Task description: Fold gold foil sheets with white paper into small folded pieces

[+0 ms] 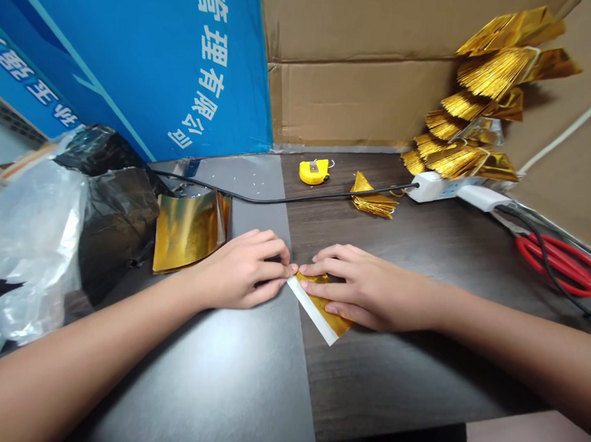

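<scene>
One gold sheet, held on the desk

The right hand spreads its fingers apart over it, likely keeping it from sliding. The left hand bunches its fingers at the far corner; pinching or pressing, I cannot tell. A gold stack sits near, probably for reach.

Foil sheet: metallic gold, plain white edge strip. Foil stack: glossy gold. Pleated foil bundles: gold. Tape measure: yellow. Scissors: red handles. Power strip: white. Power cable: black. Tabletop: plain grey one side, dark brown wood grain the other. Printed panel: blue, white characters. Cardboard: tan.
</scene>
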`<control>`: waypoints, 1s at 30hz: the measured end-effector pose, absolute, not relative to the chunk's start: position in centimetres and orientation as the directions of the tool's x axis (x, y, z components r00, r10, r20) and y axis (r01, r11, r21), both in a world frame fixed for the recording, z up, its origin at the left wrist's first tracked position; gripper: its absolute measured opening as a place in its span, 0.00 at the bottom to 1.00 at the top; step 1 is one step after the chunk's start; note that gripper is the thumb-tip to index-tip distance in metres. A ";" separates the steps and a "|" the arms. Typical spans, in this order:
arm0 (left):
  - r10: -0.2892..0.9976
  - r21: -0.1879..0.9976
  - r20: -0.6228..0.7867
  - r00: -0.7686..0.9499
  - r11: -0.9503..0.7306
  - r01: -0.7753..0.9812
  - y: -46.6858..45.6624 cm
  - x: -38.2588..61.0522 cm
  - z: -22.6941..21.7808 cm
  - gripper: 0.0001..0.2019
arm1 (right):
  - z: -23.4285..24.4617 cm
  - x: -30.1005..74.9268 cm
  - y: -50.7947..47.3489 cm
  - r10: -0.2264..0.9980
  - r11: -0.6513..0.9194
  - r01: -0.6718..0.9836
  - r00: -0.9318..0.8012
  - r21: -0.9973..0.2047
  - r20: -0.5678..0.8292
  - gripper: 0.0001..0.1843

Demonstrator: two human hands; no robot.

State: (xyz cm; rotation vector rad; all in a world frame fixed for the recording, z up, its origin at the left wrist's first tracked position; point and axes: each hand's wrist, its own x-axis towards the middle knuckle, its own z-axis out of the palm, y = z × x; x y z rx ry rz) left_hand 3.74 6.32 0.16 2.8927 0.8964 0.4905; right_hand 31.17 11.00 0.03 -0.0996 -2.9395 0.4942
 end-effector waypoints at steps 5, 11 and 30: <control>0.554 0.160 0.251 0.794 -0.833 0.530 6.3 3.9 0.5 0.10 | 0.3 31.1 10.6 0.097 0.959 0.060 -0.988 -0.277 0.121 0.23; 0.566 0.179 0.270 0.779 -0.824 0.538 6.3 3.9 0.5 0.07 | 0.4 30.9 10.8 0.110 0.956 0.073 -0.987 -0.284 0.119 0.21; 0.367 0.215 0.271 0.890 -0.924 0.316 4.1 5.5 1.7 0.17 | 0.5 31.4 11.1 0.084 0.954 0.031 -0.983 -0.299 0.164 0.19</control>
